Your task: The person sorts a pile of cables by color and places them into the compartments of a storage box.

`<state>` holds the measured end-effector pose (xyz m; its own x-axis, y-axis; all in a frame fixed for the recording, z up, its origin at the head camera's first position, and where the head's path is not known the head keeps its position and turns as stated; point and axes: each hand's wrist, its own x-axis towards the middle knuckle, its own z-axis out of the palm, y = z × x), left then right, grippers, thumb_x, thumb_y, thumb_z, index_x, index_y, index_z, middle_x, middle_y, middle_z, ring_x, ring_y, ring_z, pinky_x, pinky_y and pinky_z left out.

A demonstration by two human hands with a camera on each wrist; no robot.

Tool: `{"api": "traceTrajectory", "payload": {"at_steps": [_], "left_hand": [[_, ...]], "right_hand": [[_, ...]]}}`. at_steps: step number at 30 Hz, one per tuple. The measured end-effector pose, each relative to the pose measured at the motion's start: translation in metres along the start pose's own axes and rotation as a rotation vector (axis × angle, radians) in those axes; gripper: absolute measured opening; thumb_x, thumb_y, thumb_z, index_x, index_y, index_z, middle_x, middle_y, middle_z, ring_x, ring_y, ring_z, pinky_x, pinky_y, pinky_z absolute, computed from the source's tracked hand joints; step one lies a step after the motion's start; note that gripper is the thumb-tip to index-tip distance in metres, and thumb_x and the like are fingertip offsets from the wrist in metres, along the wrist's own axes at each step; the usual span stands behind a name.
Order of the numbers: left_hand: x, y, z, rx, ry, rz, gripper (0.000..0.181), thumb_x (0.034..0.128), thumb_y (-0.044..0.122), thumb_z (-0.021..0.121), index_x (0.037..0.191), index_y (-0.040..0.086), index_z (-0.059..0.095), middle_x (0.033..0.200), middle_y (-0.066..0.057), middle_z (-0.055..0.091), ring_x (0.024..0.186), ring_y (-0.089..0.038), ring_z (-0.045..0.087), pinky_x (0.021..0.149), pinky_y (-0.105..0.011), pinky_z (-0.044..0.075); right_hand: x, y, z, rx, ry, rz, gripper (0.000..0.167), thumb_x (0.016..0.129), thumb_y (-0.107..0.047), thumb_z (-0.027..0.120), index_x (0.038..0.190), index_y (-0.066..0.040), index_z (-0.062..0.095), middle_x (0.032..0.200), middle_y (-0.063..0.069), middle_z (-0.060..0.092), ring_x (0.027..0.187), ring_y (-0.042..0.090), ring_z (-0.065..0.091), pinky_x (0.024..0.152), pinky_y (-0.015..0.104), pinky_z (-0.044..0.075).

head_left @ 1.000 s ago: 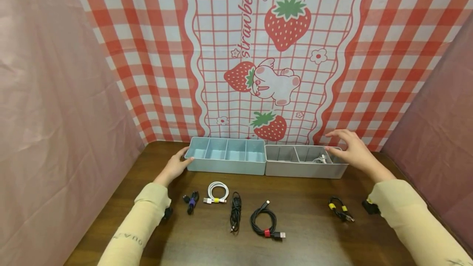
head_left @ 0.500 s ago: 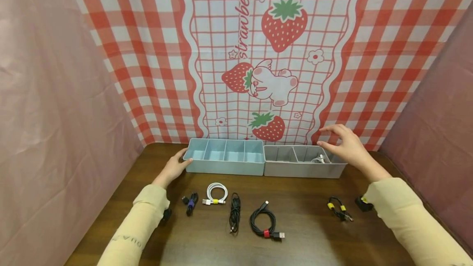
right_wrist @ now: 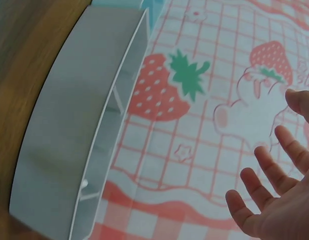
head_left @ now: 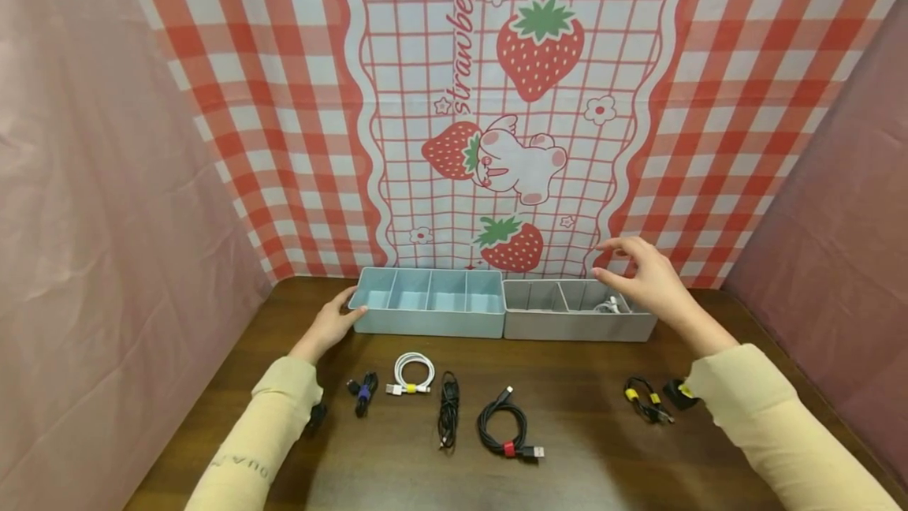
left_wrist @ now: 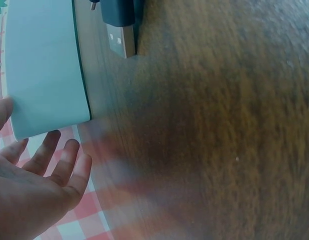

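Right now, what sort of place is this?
Likely a makeshift, draped-off tabletop workspace: a strawberry-print cloth hangs behind the wood-grain table, and pink drapes flank it.

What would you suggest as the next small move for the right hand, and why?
I would probably bring the right hand to the black cable with yellow ties: the hand holds nothing above the gray box, a white cable already lies in that box, and the black one lies outside, on the same side of the table.
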<state>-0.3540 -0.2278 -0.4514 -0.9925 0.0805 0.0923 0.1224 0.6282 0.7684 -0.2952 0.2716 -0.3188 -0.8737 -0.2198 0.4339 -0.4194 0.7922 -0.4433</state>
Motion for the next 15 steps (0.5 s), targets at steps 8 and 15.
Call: {"api": "traceTrajectory", "payload": {"at_steps": [8, 15], "left_hand": [[0.000, -0.001, 0.001, -0.006, 0.001, 0.005, 0.057, 0.0964, 0.019, 0.054, 0.145, 0.000, 0.032, 0.136, -0.031, 0.044, 0.118, -0.041, 0.049, 0.097, -0.051, 0.040], [-0.001, 0.000, 0.001, -0.026, -0.011, -0.007, 0.058, 0.0967, 0.020, 0.054, 0.145, 0.000, 0.030, 0.140, -0.030, 0.040, 0.122, -0.042, 0.046, 0.098, -0.052, 0.038]], "right_hand": [[0.000, -0.023, 0.009, 0.077, -0.011, -0.016, 0.047, 0.087, -0.035, 0.068, 0.123, -0.009, 0.056, 0.121, 0.015, 0.052, 0.110, 0.033, 0.050, 0.088, 0.059, 0.042], [-0.001, -0.042, 0.014, 0.076, -0.020, -0.011, 0.046, 0.087, -0.035, 0.068, 0.125, -0.012, 0.056, 0.108, 0.009, 0.052, 0.075, 0.022, 0.042, 0.062, 0.036, 0.036]]}}
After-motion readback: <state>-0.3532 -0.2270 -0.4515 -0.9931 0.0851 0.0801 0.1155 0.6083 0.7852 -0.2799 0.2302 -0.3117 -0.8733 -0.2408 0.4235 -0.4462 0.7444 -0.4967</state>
